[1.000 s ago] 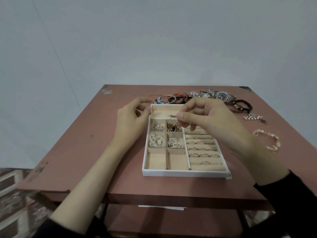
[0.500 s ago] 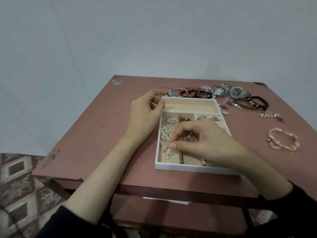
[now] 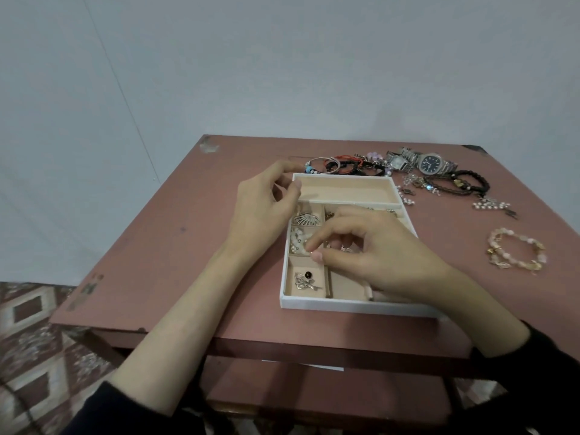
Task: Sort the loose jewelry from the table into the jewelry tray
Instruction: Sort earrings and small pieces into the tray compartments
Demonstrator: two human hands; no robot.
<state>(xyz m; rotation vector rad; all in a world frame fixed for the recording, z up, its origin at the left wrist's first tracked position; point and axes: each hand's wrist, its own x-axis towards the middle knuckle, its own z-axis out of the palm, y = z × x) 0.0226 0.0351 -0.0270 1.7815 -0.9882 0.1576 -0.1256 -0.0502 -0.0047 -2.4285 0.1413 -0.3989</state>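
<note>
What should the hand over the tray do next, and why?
Probably lift the right hand out of the jewelry tray and reach for the pink bead bracelet: a brooch already lies in its compartment, and the bracelet lies loose on the table nearby.

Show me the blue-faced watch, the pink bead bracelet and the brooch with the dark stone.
blue-faced watch (image 3: 431,163): head view, on its dial.
pink bead bracelet (image 3: 506,232): head view, on its far beads.
brooch (image 3: 306,281): head view, on its silver middle.
</note>
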